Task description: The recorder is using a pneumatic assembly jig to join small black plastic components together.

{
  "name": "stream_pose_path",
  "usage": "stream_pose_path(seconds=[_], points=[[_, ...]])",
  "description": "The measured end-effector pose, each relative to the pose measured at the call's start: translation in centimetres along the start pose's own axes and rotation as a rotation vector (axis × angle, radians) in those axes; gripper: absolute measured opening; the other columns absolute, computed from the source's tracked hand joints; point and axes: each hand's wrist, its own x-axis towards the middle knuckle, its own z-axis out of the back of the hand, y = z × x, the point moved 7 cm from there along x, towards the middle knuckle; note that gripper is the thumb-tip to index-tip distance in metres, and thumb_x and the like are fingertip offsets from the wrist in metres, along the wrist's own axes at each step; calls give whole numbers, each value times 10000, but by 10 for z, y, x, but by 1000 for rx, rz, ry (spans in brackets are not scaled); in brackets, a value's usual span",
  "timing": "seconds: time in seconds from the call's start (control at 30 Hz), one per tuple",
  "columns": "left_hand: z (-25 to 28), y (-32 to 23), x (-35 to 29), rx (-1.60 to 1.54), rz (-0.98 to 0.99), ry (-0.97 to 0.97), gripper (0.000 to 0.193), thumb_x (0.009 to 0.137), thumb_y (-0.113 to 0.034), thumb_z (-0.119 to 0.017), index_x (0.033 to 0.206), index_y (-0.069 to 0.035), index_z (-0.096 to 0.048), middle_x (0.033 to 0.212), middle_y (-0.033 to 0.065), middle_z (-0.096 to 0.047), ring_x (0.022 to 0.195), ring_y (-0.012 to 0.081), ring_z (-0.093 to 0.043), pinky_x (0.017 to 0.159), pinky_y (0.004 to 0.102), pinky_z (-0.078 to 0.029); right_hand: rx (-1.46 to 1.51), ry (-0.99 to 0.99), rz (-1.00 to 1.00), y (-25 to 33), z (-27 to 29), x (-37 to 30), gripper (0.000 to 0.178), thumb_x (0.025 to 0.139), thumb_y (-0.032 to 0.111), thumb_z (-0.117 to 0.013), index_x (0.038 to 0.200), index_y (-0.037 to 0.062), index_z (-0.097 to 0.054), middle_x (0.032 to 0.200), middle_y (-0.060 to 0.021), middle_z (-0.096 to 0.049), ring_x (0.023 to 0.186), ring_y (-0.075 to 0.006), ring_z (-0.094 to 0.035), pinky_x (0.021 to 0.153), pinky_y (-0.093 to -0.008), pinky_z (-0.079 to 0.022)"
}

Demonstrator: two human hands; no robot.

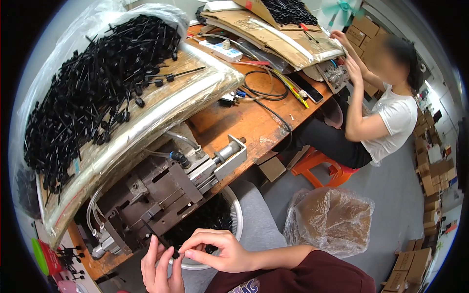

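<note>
In front of the pneumatic fixture (171,195), my two hands meet at a thin black plastic rod (175,253) with a thicker end. My left hand (162,268) has its fingers bent around the rod. From the right, my right hand (217,250) pinches at its thick end with thumb and forefinger; part of the rod is hidden by fingers. Below the fixture stands a white basket (237,215) holding more black parts. A large heap of similar black rods (97,97) lies on a plastic-wrapped cardboard tray (195,93) at the upper left.
A co-worker (376,102) sits on an orange stool (317,168) at the right, hands at another fixture (337,73). Cables, a power strip (222,50) and a phone (310,91) lie on the wooden bench (259,124). A plastic-lined box (330,219) stands on the floor.
</note>
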Motion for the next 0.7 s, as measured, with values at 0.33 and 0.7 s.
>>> stream_pose_path(seconds=[0.33,0.7], points=[[-13,20,1,110,-43,38,266,656,-38,-749,911,6,-687,1174,137,-645,848,244,-654,711,311,-522,-131,-1,-2,0,0,-6,148,798,-46,-671,942,-17,-694,812,-98,-658,680,-150,-596,616,-253,-468],[-24,30,4,183,-24,44,274,645,-64,-755,903,-15,-677,1162,111,-655,753,208,-647,702,307,-515,-90,-13,-97,-9,-5,-10,141,792,-78,-646,930,-52,-660,813,-131,-689,687,-167,-618,627,-267,-471]])
